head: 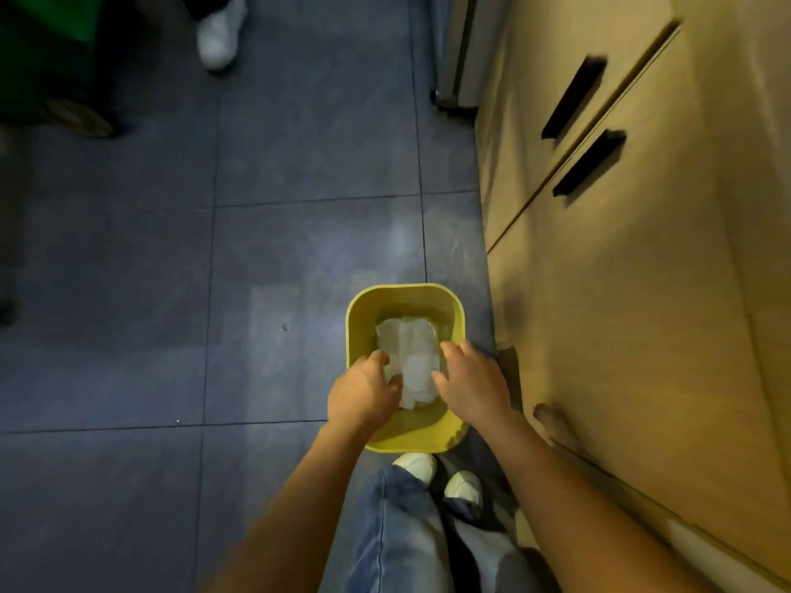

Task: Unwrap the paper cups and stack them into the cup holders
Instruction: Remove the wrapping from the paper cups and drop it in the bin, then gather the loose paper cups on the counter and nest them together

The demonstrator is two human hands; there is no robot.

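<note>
Both hands were reached into a yellow bin (357, 312) on the tiled floor (128, 271).
The left hand (361, 393) and right hand (473, 385) were pressed onto crumpled clear wrapping (406, 348), fingers curled; whether it was pinched could not be told. The wrapping lay inside the bin, partly hidden by the hands. The wooden cabinet (642, 293) at right was blurred and cut off.

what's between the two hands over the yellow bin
In the head view, crumpled clear plastic wrap lies between the left hand and right hand, inside the yellow bin.
</note>
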